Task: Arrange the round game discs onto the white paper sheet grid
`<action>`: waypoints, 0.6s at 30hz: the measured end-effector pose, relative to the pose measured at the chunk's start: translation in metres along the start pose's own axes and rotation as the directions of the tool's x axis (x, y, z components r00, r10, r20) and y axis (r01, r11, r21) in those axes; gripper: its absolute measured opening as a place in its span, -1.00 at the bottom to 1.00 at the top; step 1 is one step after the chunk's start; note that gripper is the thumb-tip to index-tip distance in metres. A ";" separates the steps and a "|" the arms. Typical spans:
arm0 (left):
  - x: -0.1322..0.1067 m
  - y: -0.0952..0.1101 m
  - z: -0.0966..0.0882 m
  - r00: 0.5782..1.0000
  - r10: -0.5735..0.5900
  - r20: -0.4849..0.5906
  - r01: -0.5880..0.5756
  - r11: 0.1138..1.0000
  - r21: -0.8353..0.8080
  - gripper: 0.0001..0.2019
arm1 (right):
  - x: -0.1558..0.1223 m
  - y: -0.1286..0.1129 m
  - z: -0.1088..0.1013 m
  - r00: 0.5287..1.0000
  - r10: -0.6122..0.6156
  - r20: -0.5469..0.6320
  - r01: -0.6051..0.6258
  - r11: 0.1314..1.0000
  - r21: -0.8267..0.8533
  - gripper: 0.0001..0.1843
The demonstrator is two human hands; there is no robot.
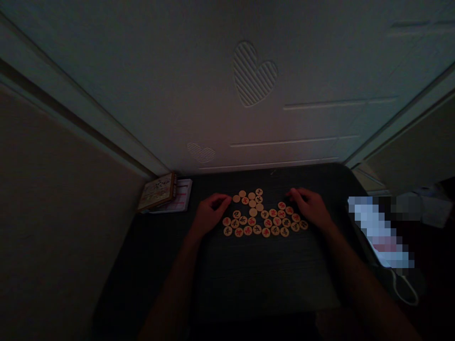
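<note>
Several round wooden game pieces (265,218) with red and black characters lie flat in a loose cluster on a dark table (256,279). My left hand (209,214) rests at the cluster's left edge, fingers curled and fingertips close to the nearest pieces. My right hand (310,207) lies at the right edge, fingers bent over the outer pieces and touching them. The light is dim, and I cannot make out whether either hand holds a piece.
A flat box (158,191) lies on a pink-and-white sheet (181,196) at the table's far left corner. A blurred bright object (382,232) and a white cord (405,289) sit at the right. A white wall with a heart relief (253,73) stands behind.
</note>
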State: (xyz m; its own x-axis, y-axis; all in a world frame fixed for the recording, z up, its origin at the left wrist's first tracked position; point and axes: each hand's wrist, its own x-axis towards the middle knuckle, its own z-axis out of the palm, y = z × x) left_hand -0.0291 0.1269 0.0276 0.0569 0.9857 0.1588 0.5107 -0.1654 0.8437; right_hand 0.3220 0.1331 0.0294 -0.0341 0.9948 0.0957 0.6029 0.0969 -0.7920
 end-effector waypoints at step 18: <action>0.016 -0.006 0.009 0.987 0.150 0.053 -0.158 0.952 0.264 -0.73 | 0.001 0.003 0.001 1.000 -0.022 -0.016 0.022 1.000 0.006 -0.50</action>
State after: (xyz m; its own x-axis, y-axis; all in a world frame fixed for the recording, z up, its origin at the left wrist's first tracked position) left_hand -0.0233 0.1439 0.0199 0.1782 0.9502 0.2557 0.7032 -0.3047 0.6424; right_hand 0.3227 0.1345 0.0262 -0.0346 0.9919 0.1225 0.5971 0.1188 -0.7933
